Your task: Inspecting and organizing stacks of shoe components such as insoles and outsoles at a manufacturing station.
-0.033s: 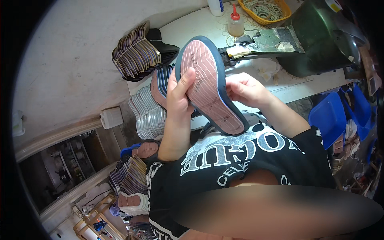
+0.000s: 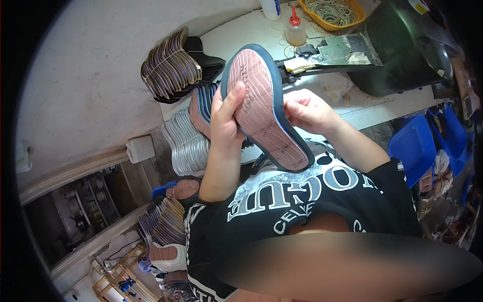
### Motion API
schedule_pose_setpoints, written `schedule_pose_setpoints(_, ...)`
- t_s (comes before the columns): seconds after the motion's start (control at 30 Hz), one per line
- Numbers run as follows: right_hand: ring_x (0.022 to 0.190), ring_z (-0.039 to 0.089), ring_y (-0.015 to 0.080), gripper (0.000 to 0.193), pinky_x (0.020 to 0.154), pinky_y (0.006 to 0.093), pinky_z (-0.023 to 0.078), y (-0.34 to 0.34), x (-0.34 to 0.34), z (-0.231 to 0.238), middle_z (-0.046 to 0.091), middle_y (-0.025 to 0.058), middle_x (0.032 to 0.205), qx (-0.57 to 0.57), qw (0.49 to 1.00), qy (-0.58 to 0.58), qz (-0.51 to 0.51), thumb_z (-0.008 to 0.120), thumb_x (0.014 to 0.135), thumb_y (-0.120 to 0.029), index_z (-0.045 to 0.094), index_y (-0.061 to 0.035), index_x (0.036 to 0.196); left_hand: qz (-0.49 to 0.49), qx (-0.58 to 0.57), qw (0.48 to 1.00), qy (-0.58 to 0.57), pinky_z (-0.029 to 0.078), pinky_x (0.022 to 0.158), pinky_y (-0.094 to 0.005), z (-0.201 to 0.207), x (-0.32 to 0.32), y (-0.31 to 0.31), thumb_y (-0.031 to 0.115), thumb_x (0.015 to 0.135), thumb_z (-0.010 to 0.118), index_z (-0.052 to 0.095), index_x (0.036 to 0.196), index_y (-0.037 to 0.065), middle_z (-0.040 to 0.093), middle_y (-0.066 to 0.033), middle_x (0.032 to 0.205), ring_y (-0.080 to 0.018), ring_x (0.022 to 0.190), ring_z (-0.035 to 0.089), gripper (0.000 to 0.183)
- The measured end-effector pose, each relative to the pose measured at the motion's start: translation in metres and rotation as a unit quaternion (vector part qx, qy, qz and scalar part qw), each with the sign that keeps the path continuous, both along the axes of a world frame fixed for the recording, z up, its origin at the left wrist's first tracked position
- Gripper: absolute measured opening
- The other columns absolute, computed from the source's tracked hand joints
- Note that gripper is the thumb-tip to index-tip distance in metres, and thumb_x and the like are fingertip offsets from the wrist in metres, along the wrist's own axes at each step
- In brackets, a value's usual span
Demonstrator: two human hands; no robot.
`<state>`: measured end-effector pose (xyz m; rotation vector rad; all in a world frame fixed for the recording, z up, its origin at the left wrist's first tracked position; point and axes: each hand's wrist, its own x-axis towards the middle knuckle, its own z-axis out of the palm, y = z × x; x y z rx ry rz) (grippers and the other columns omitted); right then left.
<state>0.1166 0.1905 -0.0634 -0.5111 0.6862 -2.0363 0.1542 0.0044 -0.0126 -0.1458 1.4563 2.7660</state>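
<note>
A shoe sole (image 2: 259,100) stands raised and tilted before my chest, its pinkish-brown face with pale lines turned up and a dark rim around it. My left hand (image 2: 227,113) grips its left side, the thumb pressed on the face and the fingers out of sight behind. At the opposite edge, my right hand (image 2: 309,111) is closed in a pinch with its fingertips right by the dark rim. What that pinch holds, if anything, is hidden. The sole's lower end lies in front of my black shirt.
Beyond the sole is a white table with a green metal machine (image 2: 347,53), a red-tipped bottle (image 2: 296,32) and a yellow basket (image 2: 332,22) of rubber bands. Bundled soles (image 2: 171,65) and silvery stacks (image 2: 186,143) stand left; a blue plastic chair (image 2: 412,148) is at right.
My right hand sits very slightly higher along the rim. The sole and my left hand look almost unmoved.
</note>
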Motion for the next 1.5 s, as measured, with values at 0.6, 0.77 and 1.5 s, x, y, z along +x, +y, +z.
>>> schedule_pose_setpoints(0.6, 0.059, 0.044, 0.0013, 0.022, 0.052, 0.0212, 0.037, 0.021, -0.025, 0.027, 0.056, -0.0047, 0.067, 0.343, 0.890, 0.259, -0.153, 0.061, 0.090, -0.018, 0.064, 0.0013, 0.080, 0.116, -0.253, 0.960, 0.034, 0.047, 0.080, -0.0243, -0.028, -0.038, 0.030, 0.010, 0.084, 0.067, 0.056, 0.109, -0.003, 0.064, -0.0083, 0.100, -0.0135, 0.088, 0.061, 0.031)
schedule_pose_setpoints(0.77, 0.060, 0.047, 0.0015, 0.028, 0.054, 0.0190, 0.039, 0.028, -0.026, 0.014, 0.059, -0.0033, 0.069, 0.325, 0.887, 0.192, -0.265, 0.057, 0.093, -0.023, 0.065, 0.0011, 0.081, 0.141, -0.371, 0.917, 0.042, 0.047, 0.079, -0.0284, -0.065, -0.071, 0.030, 0.026, 0.079, 0.072, 0.063, 0.095, -0.006, 0.058, -0.0112, 0.100, -0.0180, 0.086, 0.059, 0.037)
schedule_pose_setpoints(1.5, 0.065, 0.068, 0.0232, 0.032, 0.059, 0.0298, 0.056, 0.031, 0.011, 0.002, 0.067, 0.0194, 0.080, 0.151, 0.957, -0.121, -0.217, 0.052, 0.092, -0.024, 0.060, 0.0069, 0.099, -0.036, -0.260, 0.954, -0.143, 0.049, 0.079, -0.0311, -0.053, -0.143, 0.028, 0.035, 0.084, 0.067, 0.059, 0.111, -0.009, 0.064, -0.0146, 0.102, -0.0201, 0.088, 0.062, 0.052)
